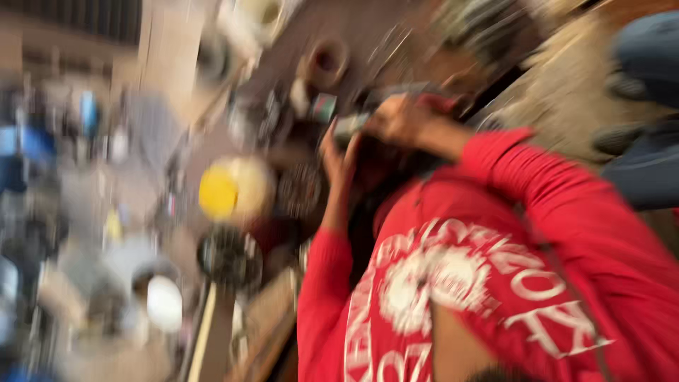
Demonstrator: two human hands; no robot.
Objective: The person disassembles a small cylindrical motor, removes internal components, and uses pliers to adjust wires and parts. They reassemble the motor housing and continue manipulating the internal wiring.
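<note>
The frame is badly blurred and tilted. My red long sleeves with white print fill the lower right. My right hand (404,119) is curled around a small grey tool-like object (350,128) near the upper middle. My left hand (335,154) is raised just below and left of it, fingers touching or very near the same object; its grip is lost in the blur. A dark mass (382,177) lies between and under my two hands.
A cluttered brown work surface (368,28) holds a yellow round thing (219,191), a dark round part (230,256), a white disc (164,304) and a tan ring (325,62). Someone's blue-clad leg (647,106) and a tan mat (566,78) are at the upper right.
</note>
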